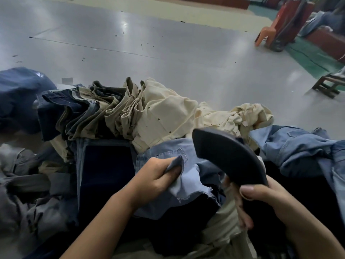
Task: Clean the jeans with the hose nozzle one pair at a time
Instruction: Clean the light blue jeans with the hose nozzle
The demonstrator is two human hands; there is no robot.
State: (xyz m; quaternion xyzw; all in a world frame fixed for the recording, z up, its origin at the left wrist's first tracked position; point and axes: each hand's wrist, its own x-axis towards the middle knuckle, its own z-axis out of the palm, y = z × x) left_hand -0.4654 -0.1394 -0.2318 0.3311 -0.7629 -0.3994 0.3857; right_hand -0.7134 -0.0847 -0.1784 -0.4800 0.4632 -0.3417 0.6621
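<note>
A light blue pair of jeans [186, 176] lies crumpled in front of me, its frayed hem toward me. My left hand [158, 178] grips a fold of this light blue denim. My right hand [261, 200] holds the hose nozzle [227, 156], a dark flat curved head that rises up and to the left above the jeans. The nozzle's tip hangs just over the light blue fabric, beside a cream pair [164, 116]. No hose is visible behind my right hand.
A row of folded jeans [89, 109], dark blue, grey and khaki, stands at the left behind a dark navy pair [106, 165]. More blue denim [298, 146] lies at the right, grey garments [28, 184] at the left. Beyond is grey floor [149, 43], an orange chair [267, 32] and a wooden stool [328, 85].
</note>
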